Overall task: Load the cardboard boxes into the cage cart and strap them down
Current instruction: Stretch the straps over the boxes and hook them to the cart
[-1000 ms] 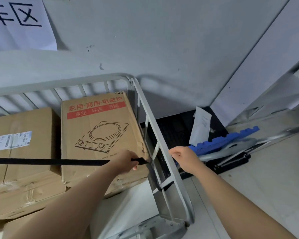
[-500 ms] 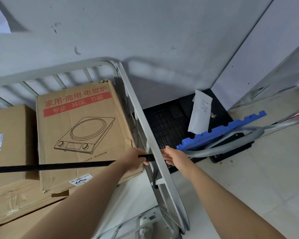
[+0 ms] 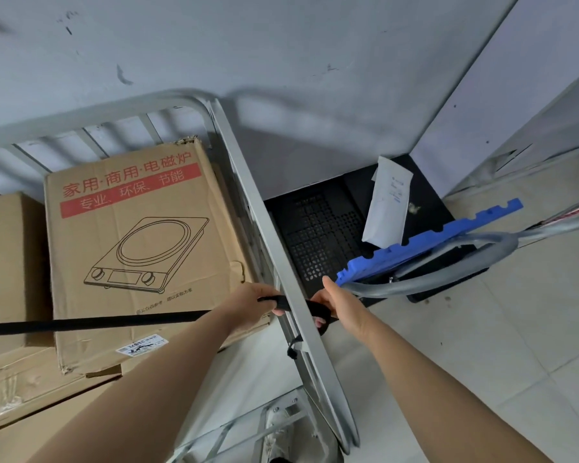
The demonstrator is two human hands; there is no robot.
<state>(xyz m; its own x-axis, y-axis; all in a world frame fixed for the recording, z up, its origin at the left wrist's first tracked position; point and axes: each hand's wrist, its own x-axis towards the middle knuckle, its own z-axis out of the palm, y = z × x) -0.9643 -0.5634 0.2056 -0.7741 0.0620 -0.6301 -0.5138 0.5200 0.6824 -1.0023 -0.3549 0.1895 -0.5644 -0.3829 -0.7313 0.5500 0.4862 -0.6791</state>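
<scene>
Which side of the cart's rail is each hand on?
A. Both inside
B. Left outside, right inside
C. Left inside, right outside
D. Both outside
C: the left hand grips the strap inside the rail, by the box; the right hand holds the strap's end outside it.

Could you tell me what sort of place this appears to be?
Probably a warehouse or stockroom: a metal cage cart holds stacked cardboard boxes, a black strap runs across them, and a black plastic crate sits beside it on the tiled floor.
</scene>
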